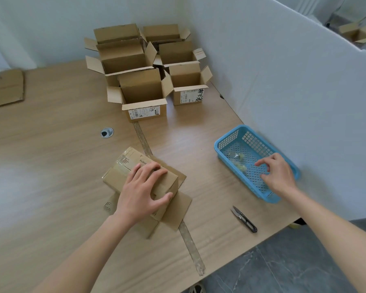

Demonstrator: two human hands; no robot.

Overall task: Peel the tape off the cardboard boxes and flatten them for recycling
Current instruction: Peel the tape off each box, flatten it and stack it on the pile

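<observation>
A small cardboard box lies upside down near the table's front, its flaps spread flat under it and clear tape still across its top. My left hand rests on it, palm down, fingers wrapped over the near right corner. My right hand hovers over a blue plastic basket with its fingers loosely curled and apart, holding nothing. Crumpled clear tape pieces lie inside the basket, just left of my fingertips. Several open cardboard boxes stand clustered at the back of the table.
Small black thread snips lie near the table's front edge, right of the box. A flattened cardboard piece lies at the far left. A white partition wall runs along the right. A round cable hole sits mid-table.
</observation>
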